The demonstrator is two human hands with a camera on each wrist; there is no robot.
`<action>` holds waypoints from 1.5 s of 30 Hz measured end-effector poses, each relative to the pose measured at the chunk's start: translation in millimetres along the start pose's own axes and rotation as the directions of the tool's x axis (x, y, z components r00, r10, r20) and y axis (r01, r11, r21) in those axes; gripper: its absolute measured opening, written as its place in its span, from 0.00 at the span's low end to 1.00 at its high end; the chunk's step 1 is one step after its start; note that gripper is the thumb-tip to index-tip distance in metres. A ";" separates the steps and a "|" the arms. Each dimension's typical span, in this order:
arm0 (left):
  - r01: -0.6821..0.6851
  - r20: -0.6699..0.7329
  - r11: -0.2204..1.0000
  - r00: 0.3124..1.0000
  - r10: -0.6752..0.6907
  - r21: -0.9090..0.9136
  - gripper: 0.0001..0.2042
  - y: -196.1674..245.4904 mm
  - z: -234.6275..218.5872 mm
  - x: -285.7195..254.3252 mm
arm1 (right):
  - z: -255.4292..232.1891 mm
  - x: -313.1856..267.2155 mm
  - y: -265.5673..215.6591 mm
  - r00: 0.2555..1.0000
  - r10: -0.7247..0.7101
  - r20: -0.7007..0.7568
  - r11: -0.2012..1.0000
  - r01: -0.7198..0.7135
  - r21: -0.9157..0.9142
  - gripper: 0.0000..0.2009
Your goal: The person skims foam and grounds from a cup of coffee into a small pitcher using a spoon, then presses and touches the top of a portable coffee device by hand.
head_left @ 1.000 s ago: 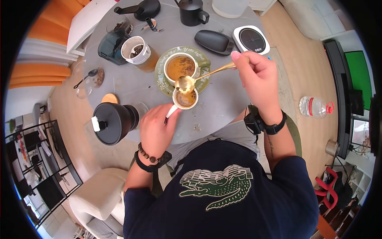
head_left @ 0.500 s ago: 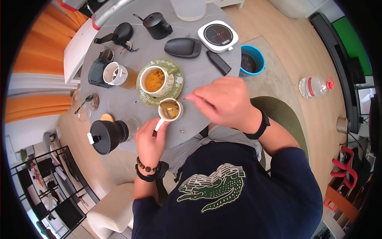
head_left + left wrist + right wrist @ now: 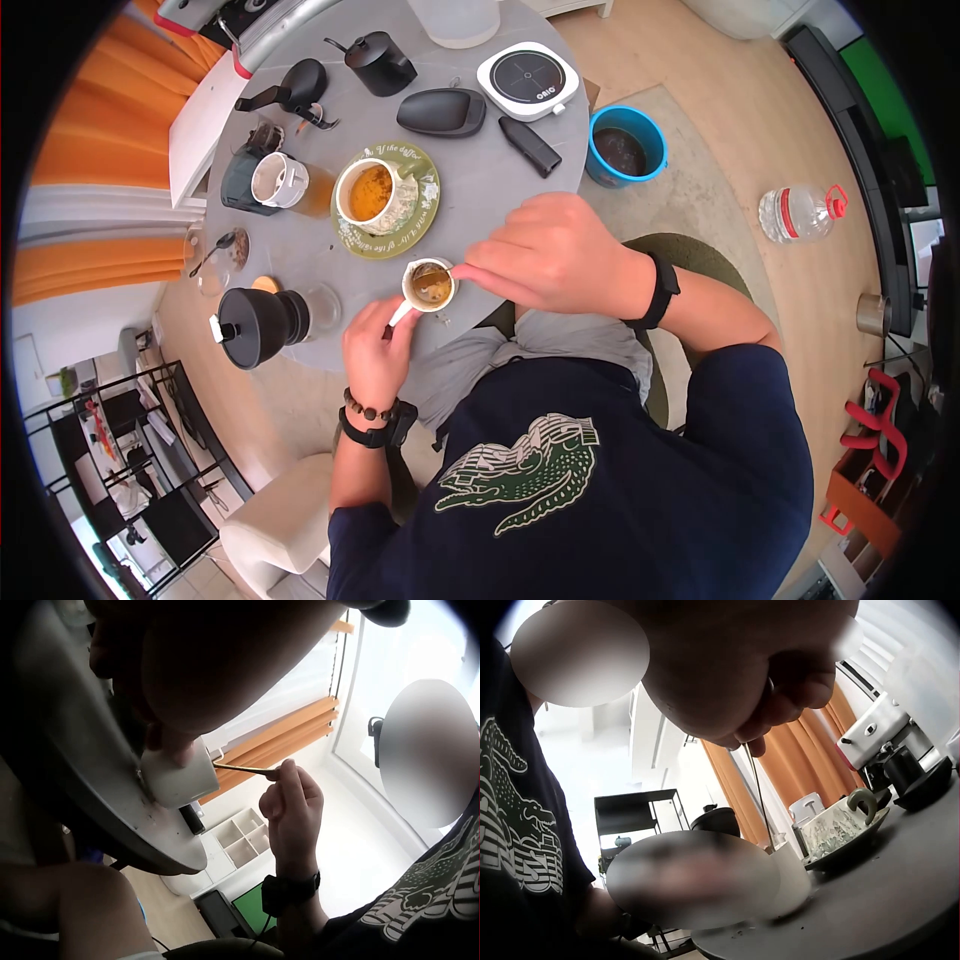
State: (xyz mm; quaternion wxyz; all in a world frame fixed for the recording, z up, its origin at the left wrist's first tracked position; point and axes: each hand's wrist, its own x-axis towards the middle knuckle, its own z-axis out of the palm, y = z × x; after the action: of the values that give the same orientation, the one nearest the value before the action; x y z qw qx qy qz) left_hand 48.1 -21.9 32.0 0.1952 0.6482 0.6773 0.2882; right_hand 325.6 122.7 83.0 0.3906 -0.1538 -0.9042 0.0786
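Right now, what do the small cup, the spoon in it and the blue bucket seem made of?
Small cup: probably glazed ceramic, going by its smooth white wall.
Spoon: likely metal with a polished gold finish, judging by its thin, glinting handle.
Blue bucket: looks like plastic, from its evenly coloured wall; painted metal is possible.

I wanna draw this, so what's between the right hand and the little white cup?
Just the spoon! Its thin handle runs from the right hand into the little white cup; the left wrist view shows that.
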 end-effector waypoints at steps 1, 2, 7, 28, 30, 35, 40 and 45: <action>-0.004 -0.006 1.000 1.000 0.004 0.000 0.09 -1.0 1.0 -0.7 | 1.4 -0.6 0.6 1.000 0.000 0.001 1.000 0.000 0.006 0.10; 0.002 -0.008 1.000 1.000 -0.002 0.003 0.09 -0.8 1.6 -1.7 | 3.4 -0.8 1.4 1.000 -0.002 -0.012 1.000 0.002 0.005 0.10; 0.017 -0.029 1.000 0.999 -0.017 -0.021 0.09 -6.1 2.9 -0.9 | 13.8 1.4 7.2 1.000 -0.006 -0.023 0.999 0.007 0.039 0.10; -0.236 -0.089 0.972 0.968 0.237 0.015 0.16 -43.2 -0.7 2.8 | 19.9 11.6 8.2 0.997 0.050 0.053 0.993 -0.056 0.104 0.08; -0.297 -0.083 0.955 0.951 0.297 0.014 0.15 -45.5 -0.6 2.6 | 16.1 12.4 10.5 0.999 0.045 0.029 0.996 -0.047 0.080 0.09; -0.303 -0.098 0.953 0.949 0.301 -0.006 0.15 -45.7 0.6 5.5 | 8.3 15.8 6.4 0.996 -0.033 0.086 0.999 0.035 -0.016 0.11; -0.321 -0.125 0.947 0.940 0.317 -0.016 0.13 -47.5 1.8 6.8 | 15.5 12.9 4.5 0.992 -0.064 0.108 0.998 0.062 0.022 0.12; -0.320 -0.134 0.947 0.940 0.313 -0.032 0.10 -47.9 2.6 6.4 | 9.3 13.5 5.0 0.993 -0.064 0.101 0.998 0.064 0.010 0.13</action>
State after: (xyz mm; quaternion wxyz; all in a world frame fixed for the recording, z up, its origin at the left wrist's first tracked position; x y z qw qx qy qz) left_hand 12.6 -14.9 -0.1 0.1203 0.7234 0.5675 0.3744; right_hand 311.2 131.8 84.6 0.3470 -0.1192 -0.9271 0.0767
